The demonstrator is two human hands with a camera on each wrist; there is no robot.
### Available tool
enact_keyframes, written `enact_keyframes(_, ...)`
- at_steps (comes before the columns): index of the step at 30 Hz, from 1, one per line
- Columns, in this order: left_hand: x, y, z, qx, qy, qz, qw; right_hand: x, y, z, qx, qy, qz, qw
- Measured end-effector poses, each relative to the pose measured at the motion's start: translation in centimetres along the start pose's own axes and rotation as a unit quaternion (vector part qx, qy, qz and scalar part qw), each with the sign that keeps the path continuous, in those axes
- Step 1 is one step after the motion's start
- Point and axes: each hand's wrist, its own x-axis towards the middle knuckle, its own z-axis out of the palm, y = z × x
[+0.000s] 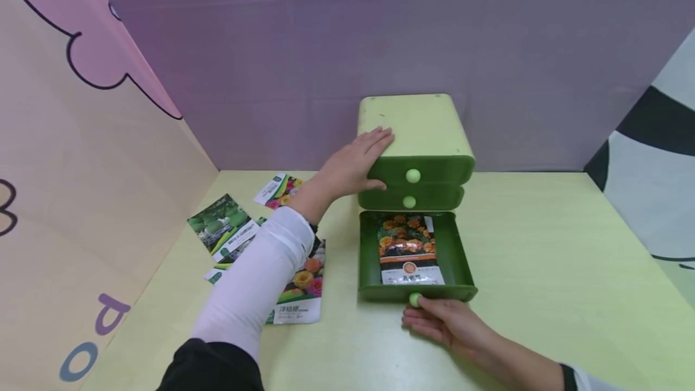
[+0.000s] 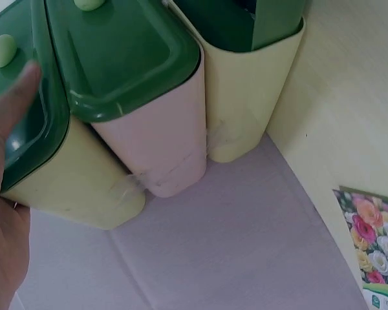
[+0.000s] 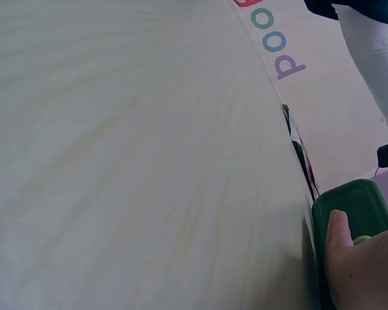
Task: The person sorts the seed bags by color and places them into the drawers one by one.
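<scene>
A small drawer cabinet [image 1: 415,122] with a pale top and green drawer fronts stands against the back wall. Its bottom drawer [image 1: 455,258] is pulled out, and a seed packet [image 1: 408,246] with orange flowers lies inside. My right hand [image 1: 453,324] pinches the light green knob [image 1: 415,300] of that drawer between thumb and fingers. On the cabinet's upper left edge rests my left hand [image 1: 353,165], fingers laid along the top and thumb near the front. The left wrist view shows the closed upper drawers [image 2: 129,58] from the side.
Several more seed packets lie on the table left of the cabinet, among them a green one [image 1: 222,222], a flowered one [image 1: 304,288] and one farther back [image 1: 278,190]. My left forearm covers part of them. A purple wall [image 1: 271,65] rises behind the table.
</scene>
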Motion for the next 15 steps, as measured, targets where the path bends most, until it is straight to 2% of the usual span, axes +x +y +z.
enact_keyframes(6,0.0,0.0,0.2,-0.013,0.013,-0.004,0.9998,-0.1,-0.4,0.3,-0.004,-0.004,-0.008,1.000)
enact_keyframes(15,0.1,0.4,0.0,-0.024,0.009,-0.016,0.9995,1.0,-1.7,0.7,-0.044,0.036,-0.032,0.998)
